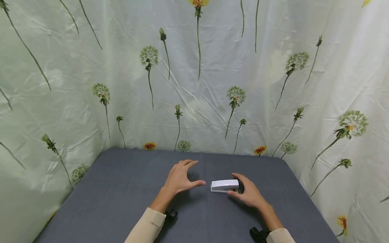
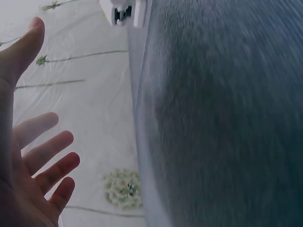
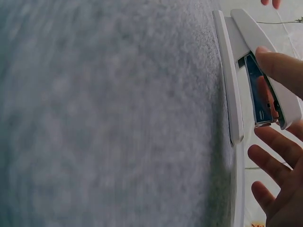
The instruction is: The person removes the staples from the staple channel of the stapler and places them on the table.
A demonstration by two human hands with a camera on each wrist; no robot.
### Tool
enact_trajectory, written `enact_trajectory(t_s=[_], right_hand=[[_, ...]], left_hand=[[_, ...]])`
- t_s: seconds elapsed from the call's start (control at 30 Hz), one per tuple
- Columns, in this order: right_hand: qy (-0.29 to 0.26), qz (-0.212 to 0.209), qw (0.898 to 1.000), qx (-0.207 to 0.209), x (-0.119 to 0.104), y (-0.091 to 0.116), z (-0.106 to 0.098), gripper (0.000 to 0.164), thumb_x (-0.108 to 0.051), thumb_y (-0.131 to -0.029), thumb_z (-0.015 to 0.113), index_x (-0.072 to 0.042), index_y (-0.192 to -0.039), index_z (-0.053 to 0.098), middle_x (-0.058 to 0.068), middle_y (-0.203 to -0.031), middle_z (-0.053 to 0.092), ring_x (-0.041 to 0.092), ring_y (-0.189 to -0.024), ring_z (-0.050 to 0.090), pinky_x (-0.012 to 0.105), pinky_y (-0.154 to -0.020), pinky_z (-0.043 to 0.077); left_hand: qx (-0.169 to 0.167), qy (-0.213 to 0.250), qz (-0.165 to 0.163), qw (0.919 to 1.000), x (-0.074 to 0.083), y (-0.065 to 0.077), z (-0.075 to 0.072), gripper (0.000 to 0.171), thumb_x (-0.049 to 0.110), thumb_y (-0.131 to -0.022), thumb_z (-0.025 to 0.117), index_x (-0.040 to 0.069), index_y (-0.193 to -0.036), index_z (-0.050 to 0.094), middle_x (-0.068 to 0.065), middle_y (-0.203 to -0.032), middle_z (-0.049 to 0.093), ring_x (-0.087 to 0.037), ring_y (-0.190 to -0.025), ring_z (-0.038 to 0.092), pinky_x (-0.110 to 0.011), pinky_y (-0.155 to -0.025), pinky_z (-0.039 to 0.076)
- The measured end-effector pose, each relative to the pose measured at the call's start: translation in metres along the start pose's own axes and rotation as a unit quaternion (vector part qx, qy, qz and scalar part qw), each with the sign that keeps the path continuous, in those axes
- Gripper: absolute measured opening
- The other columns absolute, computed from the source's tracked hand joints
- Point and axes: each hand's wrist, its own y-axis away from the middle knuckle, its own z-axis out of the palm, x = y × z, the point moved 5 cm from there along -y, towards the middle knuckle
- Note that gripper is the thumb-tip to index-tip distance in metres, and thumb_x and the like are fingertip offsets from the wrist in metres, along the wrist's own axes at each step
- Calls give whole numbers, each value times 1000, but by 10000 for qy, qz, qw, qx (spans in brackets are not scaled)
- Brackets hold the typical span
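A white stapler [image 1: 225,184] lies on its base on the dark grey tabletop, its metal staple channel [image 3: 258,92] showing in the right wrist view. My right hand [image 1: 250,194] is around its right end, thumb on the near side and index finger on the far side. In the right wrist view the thumb overlaps the stapler's top arm, while the other fingers spread loosely past its end. Left of the stapler, my left hand [image 1: 181,179] hovers with thumb and fingers spread apart, holding nothing. Only one end of the stapler [image 2: 124,12] shows in the left wrist view.
The grey cloth-covered table [image 1: 127,189] stretches around both hands. Behind it and along both sides hangs a pale curtain [image 1: 188,98] printed with dandelions. A black strap mount [image 1: 171,215] sits at each wrist.
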Motion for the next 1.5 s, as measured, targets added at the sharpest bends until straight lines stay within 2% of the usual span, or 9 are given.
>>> enact_trajectory(t_s=[0.2, 0.37, 0.53, 0.7, 1.07, 1.27, 1.5], right_hand=[[-262, 94, 9996, 78, 2, -4, 5, 73, -46, -82, 85, -11, -141, 60, 11, -136, 66, 35, -126, 61, 60, -106, 45], [-412, 315, 9986, 124, 7, -7, 10, 67, -43, -80, 88, -14, -135, 64, 10, -133, 68, 33, -122, 63, 58, -104, 46], [-578, 484, 9969, 212, 7, -9, 13, 53, -40, -80, 89, -17, -124, 71, 6, -122, 72, 27, -112, 66, 51, -98, 49], [-793, 668, 9944, 217, 5, -9, 15, 46, -38, -80, 89, -15, -116, 74, 5, -114, 73, 22, -105, 65, 46, -94, 49], [-1141, 870, 9893, 258, 16, -7, 12, 37, -31, -80, 90, -13, -109, 75, -2, -101, 73, 10, -93, 61, 30, -85, 49], [-1273, 748, 9884, 344, 20, -6, 11, 29, -23, -81, 90, -11, -103, 76, -1, -99, 74, 6, -90, 61, 27, -83, 49], [-1324, 796, 9876, 274, 21, -8, 12, 28, -27, -85, 87, -10, -105, 76, 0, -100, 74, 7, -90, 61, 26, -82, 49]], left_hand=[[-221, -102, 18, 9997, 12, -6, 18, 89, 82, -75, 70, 27, -145, 61, -3, -142, 62, -27, -128, 58, -53, -107, 47], [-463, -144, 160, 9987, 26, -12, 33, 85, 81, -79, 67, 28, -145, 60, -3, -143, 61, -25, -129, 58, -50, -107, 48], [-587, -150, 242, 9979, 38, -17, 45, 79, 80, -84, 62, 28, -145, 61, -1, -142, 61, -23, -129, 58, -48, -106, 48], [-624, -86, 307, 9975, 48, -21, 52, 72, 75, -88, 62, 27, -142, 64, -1, -138, 63, -21, -125, 59, -45, -104, 50], [-604, -49, 872, 9943, 74, -29, 70, 57, 64, -91, 68, 26, -134, 70, 2, -127, 68, -17, -115, 63, -39, -98, 53], [-647, 42, 1017, 9927, 87, -31, 74, 49, 57, -94, 69, 24, -130, 73, 3, -122, 69, -15, -109, 63, -34, -92, 54], [-667, 126, 1170, 9908, 99, -34, 80, 45, 53, -92, 72, 22, -125, 76, 4, -116, 69, -12, -101, 61, -26, -82, 52]])
